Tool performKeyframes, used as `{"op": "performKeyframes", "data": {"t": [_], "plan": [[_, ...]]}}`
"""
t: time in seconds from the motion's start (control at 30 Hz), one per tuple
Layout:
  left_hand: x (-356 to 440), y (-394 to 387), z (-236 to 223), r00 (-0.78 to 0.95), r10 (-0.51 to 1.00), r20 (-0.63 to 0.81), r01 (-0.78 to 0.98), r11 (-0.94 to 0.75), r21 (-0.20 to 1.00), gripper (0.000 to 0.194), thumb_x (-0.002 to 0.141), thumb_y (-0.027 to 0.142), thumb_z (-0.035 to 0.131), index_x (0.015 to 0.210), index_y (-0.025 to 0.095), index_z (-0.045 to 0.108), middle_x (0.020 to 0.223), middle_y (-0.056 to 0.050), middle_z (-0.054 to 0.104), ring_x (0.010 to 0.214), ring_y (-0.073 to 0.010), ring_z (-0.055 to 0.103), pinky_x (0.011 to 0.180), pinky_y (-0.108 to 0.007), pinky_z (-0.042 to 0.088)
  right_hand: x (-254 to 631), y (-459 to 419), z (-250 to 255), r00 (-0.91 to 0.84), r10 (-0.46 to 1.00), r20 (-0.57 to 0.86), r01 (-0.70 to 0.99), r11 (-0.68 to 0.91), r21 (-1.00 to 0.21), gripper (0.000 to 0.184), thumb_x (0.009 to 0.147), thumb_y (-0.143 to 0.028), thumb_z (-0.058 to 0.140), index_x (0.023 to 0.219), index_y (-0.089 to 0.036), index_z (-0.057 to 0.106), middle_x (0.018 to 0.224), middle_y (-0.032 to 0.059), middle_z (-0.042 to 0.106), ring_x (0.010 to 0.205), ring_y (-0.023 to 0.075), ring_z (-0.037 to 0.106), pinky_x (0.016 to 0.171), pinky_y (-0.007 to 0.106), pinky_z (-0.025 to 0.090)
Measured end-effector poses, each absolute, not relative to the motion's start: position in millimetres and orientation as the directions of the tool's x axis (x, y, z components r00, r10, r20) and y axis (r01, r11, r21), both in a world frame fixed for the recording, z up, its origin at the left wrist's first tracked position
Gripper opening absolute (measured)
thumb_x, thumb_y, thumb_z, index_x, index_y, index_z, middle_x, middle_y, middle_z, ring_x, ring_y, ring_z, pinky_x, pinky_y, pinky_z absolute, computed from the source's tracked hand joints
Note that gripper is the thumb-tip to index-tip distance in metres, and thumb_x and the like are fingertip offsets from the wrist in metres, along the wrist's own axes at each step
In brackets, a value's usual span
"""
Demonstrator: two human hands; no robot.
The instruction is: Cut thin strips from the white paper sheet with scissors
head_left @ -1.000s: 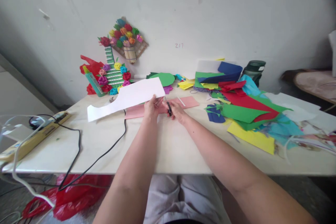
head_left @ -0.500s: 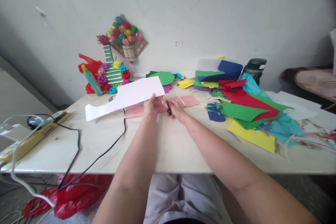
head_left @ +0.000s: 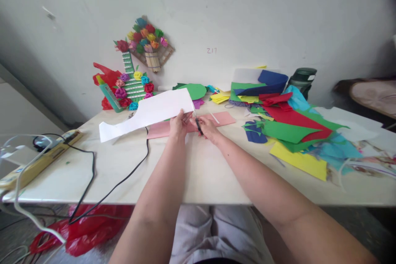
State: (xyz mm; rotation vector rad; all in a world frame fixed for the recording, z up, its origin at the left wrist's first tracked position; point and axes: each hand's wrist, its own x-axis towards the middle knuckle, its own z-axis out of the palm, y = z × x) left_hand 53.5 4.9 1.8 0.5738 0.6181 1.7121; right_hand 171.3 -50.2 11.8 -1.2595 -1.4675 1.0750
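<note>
A large white sheet of paper (head_left: 161,106) with a curved cut-out edge is pinched in my left hand (head_left: 180,123), near its right end. My right hand (head_left: 209,127) is closed around the dark handles of a pair of scissors (head_left: 198,126). Their blades point up and away from me, at the right edge of the white paper. Beneath both hands a pink sheet (head_left: 224,119) lies flat on the table, with a thin white strip (head_left: 214,117) on it. The fingertips of both hands are close together, and some fingers are hidden.
Coloured paper and felt pieces (head_left: 291,130) are heaped to the right, with a dark green bottle (head_left: 301,80) behind. At back left stand a glue bottle (head_left: 110,95) and a paper-flower ornament (head_left: 134,88). A power strip (head_left: 58,148) and black cable (head_left: 136,169) lie left.
The scissor blades show a little more along the paper's right edge. Both hands keep their grips and have hardly moved; the whole view has shifted slightly.
</note>
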Motion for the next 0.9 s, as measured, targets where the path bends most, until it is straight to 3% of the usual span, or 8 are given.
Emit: {"op": "performKeyframes", "data": {"t": [0.47,0.9], "plan": [[52.2,7.2,-0.3,-0.202,0.979,0.039,-0.723,-0.176,0.668,0.014,0.073,0.009,0.058,0.087,0.011,0.059,0.071,-0.007,0.067,0.066,-0.0191,0.066,0.067,-0.029,0.052,170.9,-47.2,8.1,-0.079,0.988,0.134,0.219,0.148,-0.964,0.04,0.068,-0.052,0.059,0.091,-0.019,0.06,0.065,-0.0027,0.056,0.044,0.0045,0.046,0.034,0.014,0.031],[51.5,6.5,2.5,-0.216,0.976,0.008,-0.726,-0.166,0.668,0.02,0.073,0.009,0.058,0.094,0.01,0.058,0.07,-0.008,0.067,0.066,-0.02,0.066,0.064,-0.028,0.053,171.3,-48.0,8.4,-0.089,0.99,0.109,0.198,0.125,-0.972,0.043,0.066,-0.053,0.061,0.092,-0.019,0.061,0.066,-0.0028,0.056,0.041,0.0041,0.045,0.034,0.014,0.033]]}}
